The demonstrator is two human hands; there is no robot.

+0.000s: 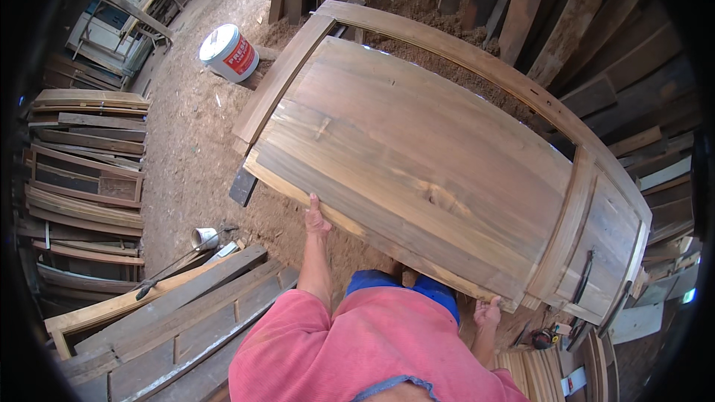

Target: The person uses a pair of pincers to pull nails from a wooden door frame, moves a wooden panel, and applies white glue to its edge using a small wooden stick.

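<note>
A broad wooden panel lies at a slant in front of me, within a partly assembled wooden door frame. My left hand grips the panel's near edge toward its left end, thumb on top and fingers hidden below. Near the right end of that same edge, my right hand is closed on the panel. A gap shows between the panel's far edge and the frame's long rail. At the right, a crosspiece separates the big panel from a smaller fitted panel, on which a dark clamp or bar rests.
A white bucket with a red label stands beyond the frame's left end. Stacked boards line the left; more planks lean at the back. Door frames lie at lower left beside a small white pot. A power tool sits at lower right.
</note>
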